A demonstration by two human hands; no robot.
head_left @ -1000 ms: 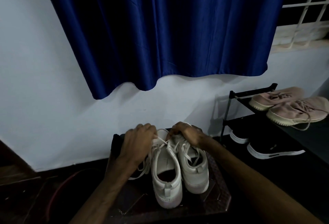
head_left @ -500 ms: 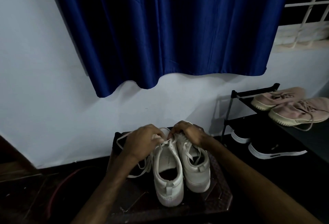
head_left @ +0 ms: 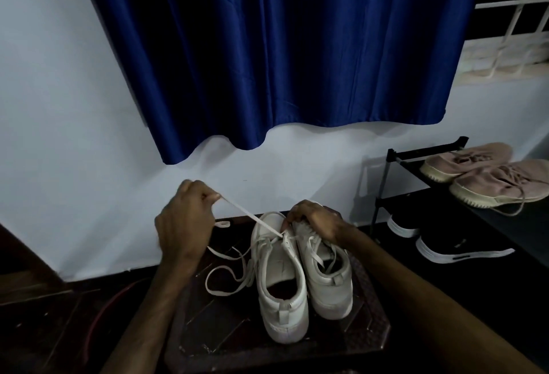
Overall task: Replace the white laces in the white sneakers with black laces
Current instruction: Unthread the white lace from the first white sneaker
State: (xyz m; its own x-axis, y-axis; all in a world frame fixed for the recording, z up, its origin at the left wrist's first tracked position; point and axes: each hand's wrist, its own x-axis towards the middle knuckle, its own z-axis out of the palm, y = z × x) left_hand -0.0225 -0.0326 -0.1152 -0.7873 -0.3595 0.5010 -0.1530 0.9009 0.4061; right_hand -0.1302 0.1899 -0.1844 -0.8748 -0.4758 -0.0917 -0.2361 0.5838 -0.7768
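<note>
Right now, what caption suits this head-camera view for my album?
Left hand holds a white lace taut from the white sneakers while the right hand grips them.

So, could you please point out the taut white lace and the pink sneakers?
taut white lace [head_left: 251, 216], head view, middle of the stretched span.
pink sneakers [head_left: 499, 185], head view, upper of the nearer shoe.

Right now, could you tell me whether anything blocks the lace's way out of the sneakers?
Nothing visible does. The left hand pinches the lace, which runs taut through open air from the sneakers. The right hand grips them off to the side of it.
</note>
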